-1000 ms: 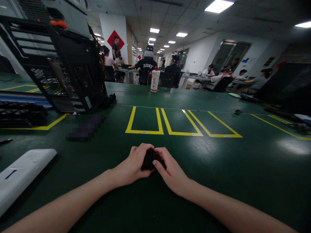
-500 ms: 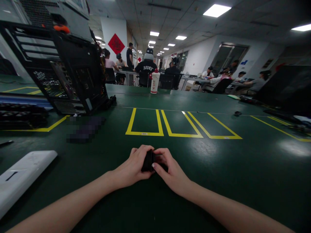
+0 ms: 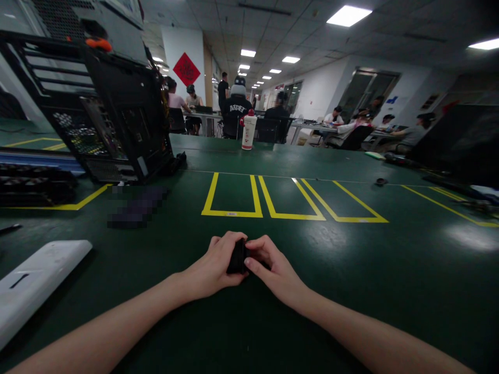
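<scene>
Between both hands is a small black object (image 3: 236,258), box-like in outline; its kind does not show, and much of it is covered by fingers. My left hand (image 3: 215,265) wraps round its left side, fingers over the top and thumb below. On its right edge my right hand (image 3: 275,267) has closed in a pinch, thumb and fingertips touching it. Both hands are low over the green tabletop (image 3: 249,322), near the middle front. Beyond them, yellow tape outlines (image 3: 290,216) mark the surface.
A black computer case (image 3: 144,140) stands at the left, with a pixelated dark item (image 3: 138,208) before it. At the near left lies a white device (image 3: 42,280). A white and red bottle (image 3: 249,131) stands at the far edge. Several people sit beyond.
My right hand has shifted its fingers slightly on the black object's edge. The left hand stays much as it was. In the background a standing person has moved to the right.
</scene>
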`<state>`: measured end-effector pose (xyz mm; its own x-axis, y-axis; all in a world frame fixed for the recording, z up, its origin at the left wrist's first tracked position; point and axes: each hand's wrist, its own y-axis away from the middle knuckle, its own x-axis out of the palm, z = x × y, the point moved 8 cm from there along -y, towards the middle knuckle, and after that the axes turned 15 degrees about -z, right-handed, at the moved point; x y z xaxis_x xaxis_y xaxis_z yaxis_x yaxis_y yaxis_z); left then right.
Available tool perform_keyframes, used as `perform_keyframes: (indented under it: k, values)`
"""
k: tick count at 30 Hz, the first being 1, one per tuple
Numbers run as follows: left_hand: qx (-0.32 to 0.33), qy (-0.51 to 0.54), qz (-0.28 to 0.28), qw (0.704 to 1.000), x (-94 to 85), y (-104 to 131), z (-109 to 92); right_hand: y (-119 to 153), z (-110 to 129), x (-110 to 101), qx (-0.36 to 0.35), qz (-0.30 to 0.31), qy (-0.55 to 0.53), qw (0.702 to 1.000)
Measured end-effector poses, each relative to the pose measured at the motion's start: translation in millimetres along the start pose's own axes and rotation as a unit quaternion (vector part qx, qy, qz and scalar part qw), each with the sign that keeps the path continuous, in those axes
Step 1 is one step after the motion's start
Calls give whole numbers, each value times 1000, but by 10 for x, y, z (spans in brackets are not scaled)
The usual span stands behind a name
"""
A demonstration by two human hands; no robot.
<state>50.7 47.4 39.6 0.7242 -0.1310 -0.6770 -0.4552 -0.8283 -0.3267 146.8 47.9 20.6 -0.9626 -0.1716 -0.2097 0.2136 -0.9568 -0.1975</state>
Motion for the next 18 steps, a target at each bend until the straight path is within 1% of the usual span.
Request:
perform_keyframes:
  k: [3,7,12,15,18]
  values:
    - [-1,1,0,1000,-1,0,0,-12,-31,-5,6,-5,18,1000]
    - [5,-1,-4,1000,2,4,5,-3,-24,6,-1,11,43,999]
    - [8,-1,-3,1000,-3,7,8,3,24,18,-8,25,9,1000]
    - [11,-1,-4,1000,-7,7,0,-16,-13,17,9,19,-19,1000]
    - [13,-6,-13,1000,-10,2,-1,-30,-54,15,15,9,-20,1000]
